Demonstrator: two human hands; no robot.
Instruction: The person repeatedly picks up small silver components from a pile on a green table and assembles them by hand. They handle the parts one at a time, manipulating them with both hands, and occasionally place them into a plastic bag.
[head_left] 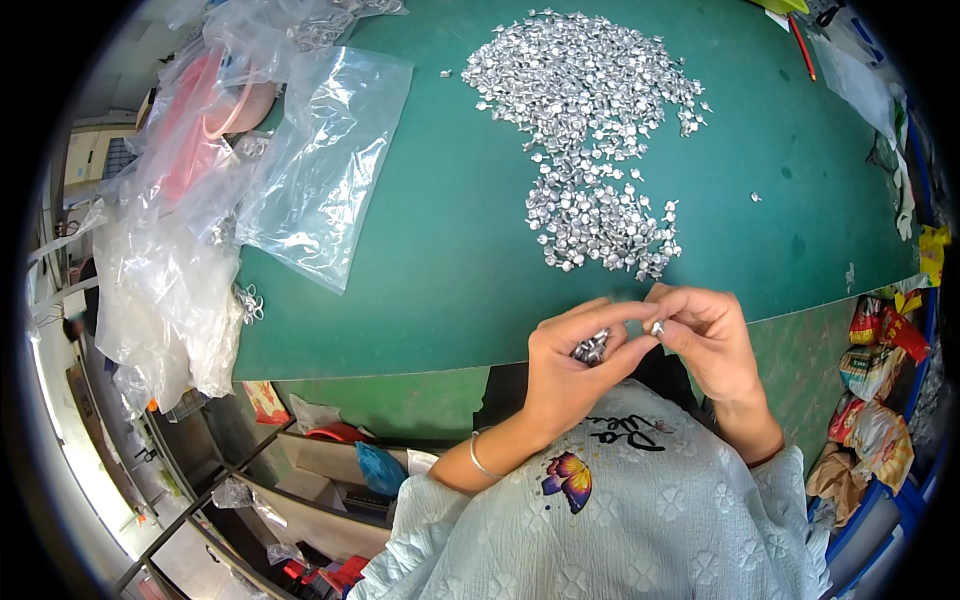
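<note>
Wearing a pale blue shirt with a butterfly on the front, a person works at the near edge of a green surface. The left hand curls around a handful of small silvery metal pieces, its thumb and forefinger extended toward the right hand, whose thumb and forefinger are clamped on a single metal piece. Just beyond, a smaller cluster of similar pieces spreads into a large heap farther off, while a loose piece lies apart to the right. At left, a clear plastic bag lies beside bunched plastic and a pink container. A red stick rests far right.
</note>
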